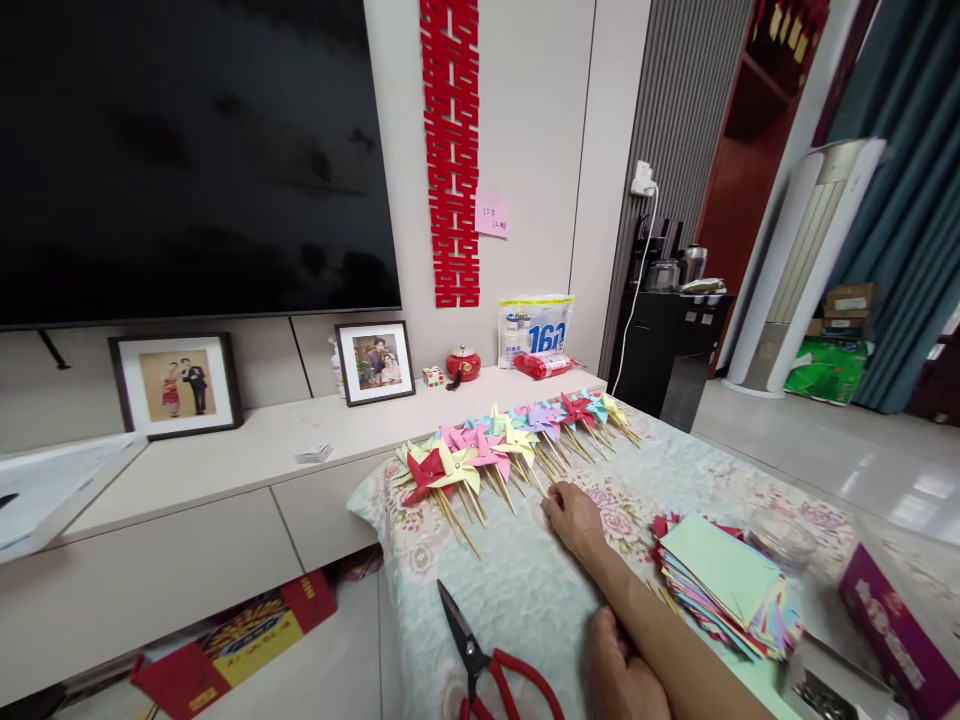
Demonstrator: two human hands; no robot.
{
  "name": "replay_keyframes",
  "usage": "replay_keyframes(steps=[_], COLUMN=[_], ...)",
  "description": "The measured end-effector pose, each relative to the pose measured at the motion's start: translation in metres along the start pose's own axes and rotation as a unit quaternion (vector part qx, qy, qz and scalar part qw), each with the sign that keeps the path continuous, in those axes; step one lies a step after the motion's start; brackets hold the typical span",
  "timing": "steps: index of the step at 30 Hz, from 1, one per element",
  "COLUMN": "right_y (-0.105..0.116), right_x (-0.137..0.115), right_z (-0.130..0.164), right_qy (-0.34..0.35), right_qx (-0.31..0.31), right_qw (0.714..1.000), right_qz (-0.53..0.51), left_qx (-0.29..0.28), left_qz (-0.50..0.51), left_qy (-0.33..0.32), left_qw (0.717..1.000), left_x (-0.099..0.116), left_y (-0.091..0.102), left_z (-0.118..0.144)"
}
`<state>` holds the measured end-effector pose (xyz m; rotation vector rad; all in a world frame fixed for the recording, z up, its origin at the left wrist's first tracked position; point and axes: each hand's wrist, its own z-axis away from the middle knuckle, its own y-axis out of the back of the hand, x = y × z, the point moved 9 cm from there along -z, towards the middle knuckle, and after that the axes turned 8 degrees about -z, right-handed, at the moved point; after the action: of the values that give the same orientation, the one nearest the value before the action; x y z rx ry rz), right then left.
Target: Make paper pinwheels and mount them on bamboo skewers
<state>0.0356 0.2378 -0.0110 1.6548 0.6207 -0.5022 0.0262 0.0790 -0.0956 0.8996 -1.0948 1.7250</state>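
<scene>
Paper pinwheels (457,468) on wooden sticks lie in an overlapping row along the far side of the cloth-covered table, in red, yellow, pink, purple and blue. My right hand (576,515) reaches over to this row, its fingers closed on the stick end of a yellow pinwheel (517,443). Near the bottom edge is my left hand (626,672), partly covered by my right forearm; its fingers are curled, and what they hold, if anything, is hidden. Scissors with red handles (480,660) rest on the cloth to the left of it, blades pointing away.
On the right lie a stack of coloured paper sheets (724,565), a clear round container (781,537), an open small box (832,680) and a purple box (896,625). Behind the table, a white cabinet (300,428) bears framed photos (375,362) and a red jar (463,364).
</scene>
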Motion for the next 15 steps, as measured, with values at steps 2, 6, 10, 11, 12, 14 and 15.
replay_keyframes(steps=[2,6,10,11,12,14,15], right_y=[0.007,0.037,0.101,0.122,0.147,0.189,0.206], right_x=[-0.003,-0.015,-0.026,-0.027,-0.030,-0.023,-0.014], right_z=[0.000,0.014,0.060,0.076,0.092,0.125,0.138], right_qy=[0.005,0.032,0.070,0.080,0.108,0.128,0.121], right_qx=[0.003,-0.002,0.009,0.024,0.055,0.111,0.134], right_qw=[1.000,0.996,0.988,0.985,0.976,0.966,0.966], right_qz=[-0.028,-0.088,-0.135,-0.148,-0.183,-0.197,-0.186], left_qx=[-0.002,-0.002,0.030,0.039,0.037,0.028,0.028], left_qz=[-0.002,-0.008,-0.007,-0.007,-0.007,-0.016,-0.022], left_qy=[-0.016,-0.023,-0.010,-0.003,-0.006,-0.017,-0.017], left_qw=[1.000,1.000,0.999,0.999,0.999,0.999,0.999], left_x=[0.007,0.019,0.029,0.029,0.031,0.035,0.035], left_y=[-0.001,-0.004,-0.001,0.001,0.000,-0.001,-0.001], left_z=[0.001,0.007,0.016,0.017,0.018,0.018,0.019])
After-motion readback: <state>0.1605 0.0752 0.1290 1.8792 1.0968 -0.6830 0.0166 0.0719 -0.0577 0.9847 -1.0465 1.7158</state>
